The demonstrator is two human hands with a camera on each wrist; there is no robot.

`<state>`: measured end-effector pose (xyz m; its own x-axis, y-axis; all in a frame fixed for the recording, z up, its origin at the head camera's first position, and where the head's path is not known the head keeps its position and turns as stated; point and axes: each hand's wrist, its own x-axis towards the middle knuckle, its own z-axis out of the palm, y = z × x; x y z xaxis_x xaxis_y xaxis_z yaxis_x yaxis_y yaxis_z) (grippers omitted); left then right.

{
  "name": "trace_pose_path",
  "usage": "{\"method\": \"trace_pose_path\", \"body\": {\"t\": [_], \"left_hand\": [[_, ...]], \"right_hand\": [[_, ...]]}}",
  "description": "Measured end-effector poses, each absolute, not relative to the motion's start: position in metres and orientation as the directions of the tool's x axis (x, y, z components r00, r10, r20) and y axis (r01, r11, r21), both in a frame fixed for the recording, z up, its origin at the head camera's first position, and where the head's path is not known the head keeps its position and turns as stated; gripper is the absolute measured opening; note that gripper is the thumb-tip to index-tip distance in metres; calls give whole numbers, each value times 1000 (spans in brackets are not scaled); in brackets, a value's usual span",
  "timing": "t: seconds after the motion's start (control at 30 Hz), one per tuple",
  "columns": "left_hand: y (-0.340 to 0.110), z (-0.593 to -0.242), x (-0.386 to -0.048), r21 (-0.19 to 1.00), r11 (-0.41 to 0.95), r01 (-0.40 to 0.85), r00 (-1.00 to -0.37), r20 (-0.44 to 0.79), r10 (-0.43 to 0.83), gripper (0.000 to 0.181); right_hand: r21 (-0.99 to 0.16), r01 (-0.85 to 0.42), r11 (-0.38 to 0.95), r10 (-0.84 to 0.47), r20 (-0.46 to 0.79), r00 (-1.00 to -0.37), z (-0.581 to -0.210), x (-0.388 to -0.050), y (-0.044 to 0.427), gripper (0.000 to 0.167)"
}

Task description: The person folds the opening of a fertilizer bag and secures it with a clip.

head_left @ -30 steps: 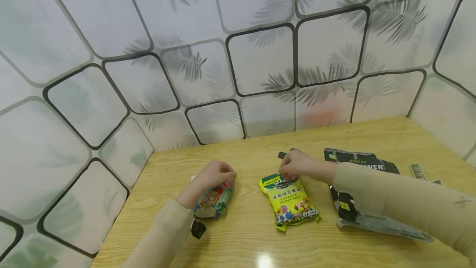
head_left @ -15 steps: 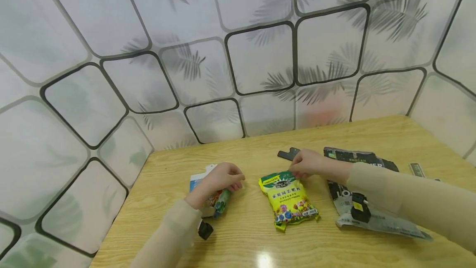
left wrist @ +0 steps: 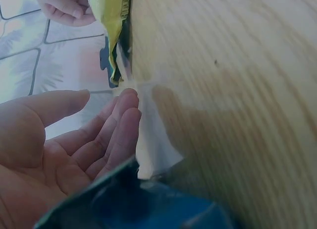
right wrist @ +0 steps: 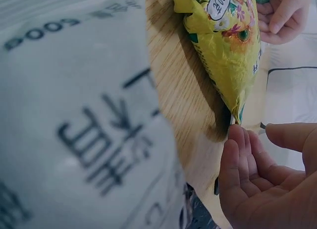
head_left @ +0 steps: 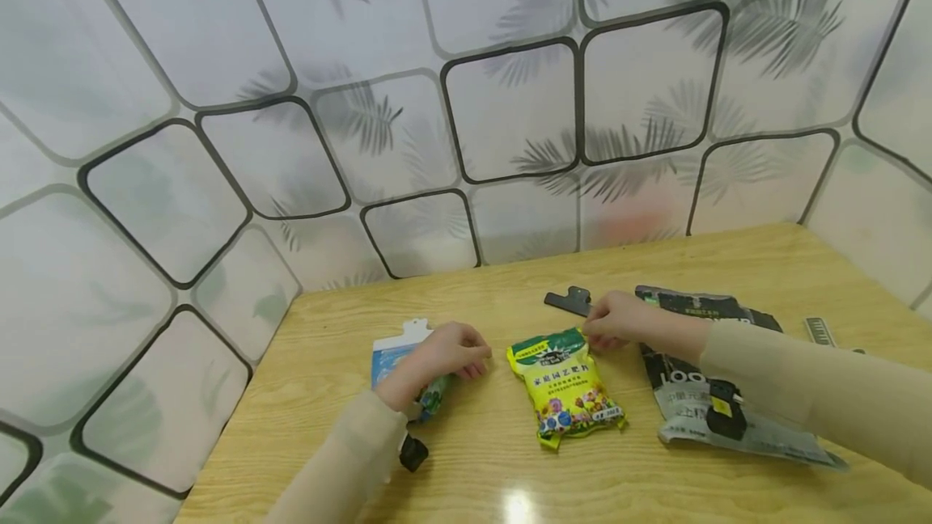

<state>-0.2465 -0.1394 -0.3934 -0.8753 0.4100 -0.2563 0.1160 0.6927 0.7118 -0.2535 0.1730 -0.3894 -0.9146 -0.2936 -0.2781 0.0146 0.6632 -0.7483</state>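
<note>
One yellow bag (head_left: 564,382) lay flat on the table (head_left: 480,459) between my two hands, printed face up. From my end it looked like thin, glossy plastic film round a loose, grainy fill: plump in the middle, creased along the sides, narrowing to a flat green top edge. I judged it light, soft and a little slippery, apt to sag if lifted by one end. Its crimped edges seemed the surest hold, with a pinch at each upper corner, since the smooth belly offered little to grip.

My right hand (head_left: 619,322) was at the upper right corner, thumb well apart from loosely bent fingers and nothing held; I couldn't tell whether the fingertips touched the film. My left hand (head_left: 446,351) hung above a blue packet (head_left: 388,362), its thumb spread, its fingers relaxed, also holding nothing.

A white clip (head_left: 411,334) sat at the packet's top edge. A stiff-looking black clip (head_left: 569,300) lay behind the yellow bag. Under my right forearm lay a large black-and-grey pouch (head_left: 684,403), smoother and broader. The tabletop showed pale wood grain with a glossy glare.
</note>
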Motion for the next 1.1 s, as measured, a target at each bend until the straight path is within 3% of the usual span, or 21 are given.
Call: {"method": "trace_pose_path", "body": {"t": [1.1], "left_hand": [[-120, -404, -243, 724, 684, 87, -874, -275, 402, 27]], "right_hand": [[-799, 111, 591, -305, -349, -886, -400, -247, 181, 27]]}}
